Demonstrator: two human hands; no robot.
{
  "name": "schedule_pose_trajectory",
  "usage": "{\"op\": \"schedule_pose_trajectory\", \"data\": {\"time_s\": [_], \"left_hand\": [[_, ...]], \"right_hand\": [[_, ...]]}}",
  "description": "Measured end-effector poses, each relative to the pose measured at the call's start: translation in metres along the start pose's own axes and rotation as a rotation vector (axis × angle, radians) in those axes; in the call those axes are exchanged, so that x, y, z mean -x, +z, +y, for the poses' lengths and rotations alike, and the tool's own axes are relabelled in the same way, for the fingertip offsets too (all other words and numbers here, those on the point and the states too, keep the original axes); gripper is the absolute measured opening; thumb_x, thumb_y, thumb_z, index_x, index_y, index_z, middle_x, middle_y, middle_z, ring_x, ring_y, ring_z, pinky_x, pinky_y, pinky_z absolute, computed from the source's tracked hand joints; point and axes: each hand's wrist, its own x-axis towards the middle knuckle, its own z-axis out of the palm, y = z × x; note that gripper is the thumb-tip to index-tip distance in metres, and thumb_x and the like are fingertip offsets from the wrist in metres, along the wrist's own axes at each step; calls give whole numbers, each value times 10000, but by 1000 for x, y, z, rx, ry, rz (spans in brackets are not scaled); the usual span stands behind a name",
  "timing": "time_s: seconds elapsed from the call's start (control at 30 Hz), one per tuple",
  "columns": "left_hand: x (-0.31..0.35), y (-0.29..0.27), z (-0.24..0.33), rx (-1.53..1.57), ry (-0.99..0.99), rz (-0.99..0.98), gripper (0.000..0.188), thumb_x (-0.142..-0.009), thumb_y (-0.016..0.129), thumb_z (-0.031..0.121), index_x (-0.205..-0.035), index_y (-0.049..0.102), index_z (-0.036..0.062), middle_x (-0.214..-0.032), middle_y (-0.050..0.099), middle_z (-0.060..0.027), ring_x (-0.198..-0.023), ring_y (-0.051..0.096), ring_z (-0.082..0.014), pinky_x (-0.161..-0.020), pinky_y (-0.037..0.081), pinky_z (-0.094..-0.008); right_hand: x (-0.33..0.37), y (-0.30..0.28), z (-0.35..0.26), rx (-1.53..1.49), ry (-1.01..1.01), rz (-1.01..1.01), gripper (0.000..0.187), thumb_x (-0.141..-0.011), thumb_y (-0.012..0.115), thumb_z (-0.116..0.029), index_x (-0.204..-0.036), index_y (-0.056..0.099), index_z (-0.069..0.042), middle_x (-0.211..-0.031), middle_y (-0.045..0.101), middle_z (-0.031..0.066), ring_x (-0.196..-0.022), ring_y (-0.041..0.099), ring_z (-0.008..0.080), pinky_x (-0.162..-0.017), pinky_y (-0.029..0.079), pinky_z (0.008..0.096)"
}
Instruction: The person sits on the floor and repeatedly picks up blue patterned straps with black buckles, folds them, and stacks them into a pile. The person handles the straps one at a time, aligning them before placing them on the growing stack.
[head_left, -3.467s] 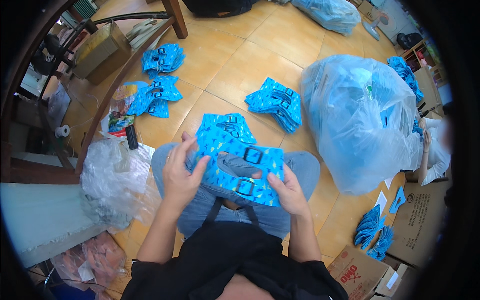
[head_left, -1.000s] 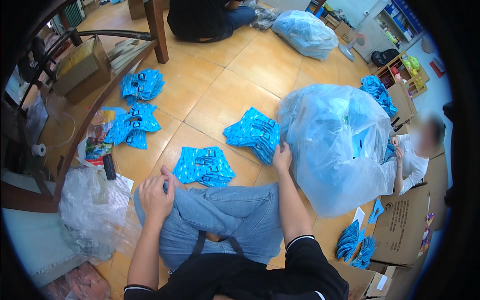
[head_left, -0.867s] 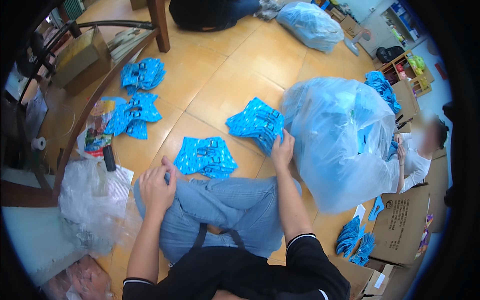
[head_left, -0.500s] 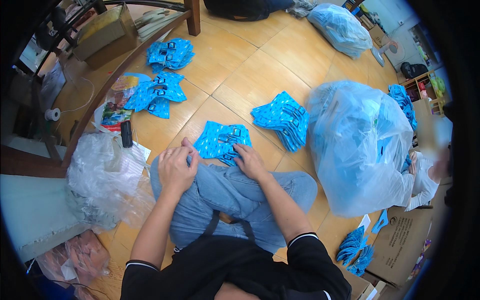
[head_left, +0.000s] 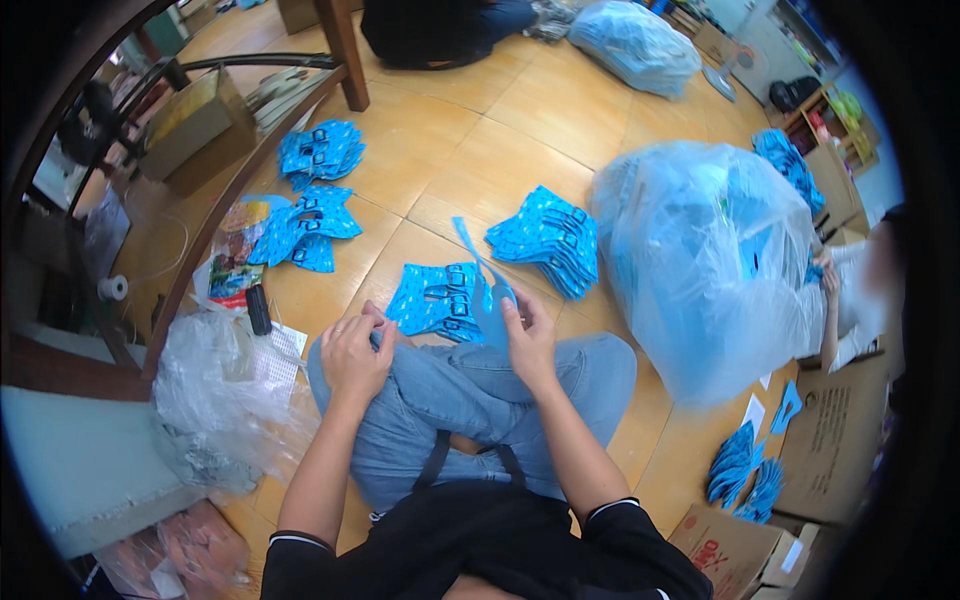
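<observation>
Right hand (head_left: pixel 533 337) holding blue piece (head_left: pixel 491 318), stacks (head_left: pixel 545 232) ahead, bulging bag (head_left: pixel 705 270) alongside

On my feed I have a tan tiled floor (head_left: pixel 470 150). Directly on it I see several blue patterned stacks (head_left: pixel 543 240), a bulging translucent bag (head_left: pixel 690 270), crumpled clear plastic (head_left: pixel 210 370) and, farther off, another stuffed bag (head_left: pixel 635 45).

My top (head_left: pixel 430 545): black, short-sleeved, thin white line edging each sleeve hem (head_left: pixel 306 538). My jeans (head_left: pixel 400 430): faded blue, creased across the legs. Two narrow dark straps (head_left: pixel 433 460) at my lap. Left hand (head_left: pixel 356 356) and right hand (head_left: pixel 532 342) ungloved; forearms (head_left: pixel 323 470) bare.
</observation>
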Motion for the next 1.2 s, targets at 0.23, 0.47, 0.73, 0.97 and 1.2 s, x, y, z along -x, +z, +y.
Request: {"op": "schedule_pose_trajectory", "data": {"time_s": [0.23,0.47,0.73,0.97,1.2], "left_hand": [[46,18,72,1292,-229,-350,443,-1011,474,172,-1396,382,-24,-1277,541,-95,-1126,526,-142,-962,425,-295],[55,2,92,1568,-352,-313,390,-1009,470,128,-1364,406,-22,-1233,564,-85,-1124,540,-136,-964,435,-289],[51,-15,94,1568,-122,-275,343,-982,499,158,-1299,463,34,-1190,598,-107,-1010,620,-180,-802,547,-352],[31,-44,70,1421,-352,32,213,-958,581,141,-1114,538,1,-937,651,-98,-728,631,-140,-604,536,-286],[36,-39,65,1288,-311,0,179,-938,612,102,-1069,559,-9,-908,657,-80,-703,622,-108,-598,532,-243]], "right_hand": [[68,-2,-69,364,-523,-160,301,-838,682,-96,-1124,642,-13,-1117,644,154,-980,638,276,-837,509,356],[83,-32,-64,43,-184,-8,508,-880,655,-103,-1329,454,20,-1254,571,171,-1136,572,253,-961,448,349],[80,-59,-66,-589,253,-332,401,-988,529,-157,-1335,404,0,-1135,601,56,-887,597,64,-710,503,217],[70,-90,-74,-478,209,-316,337,-995,530,-209,-1260,488,-5,-929,613,4,-681,553,26,-535,466,184],[65,-92,-65,-338,-31,-147,278,-995,542,-212,-1165,558,6,-904,638,15,-764,568,64,-682,482,233]]}}
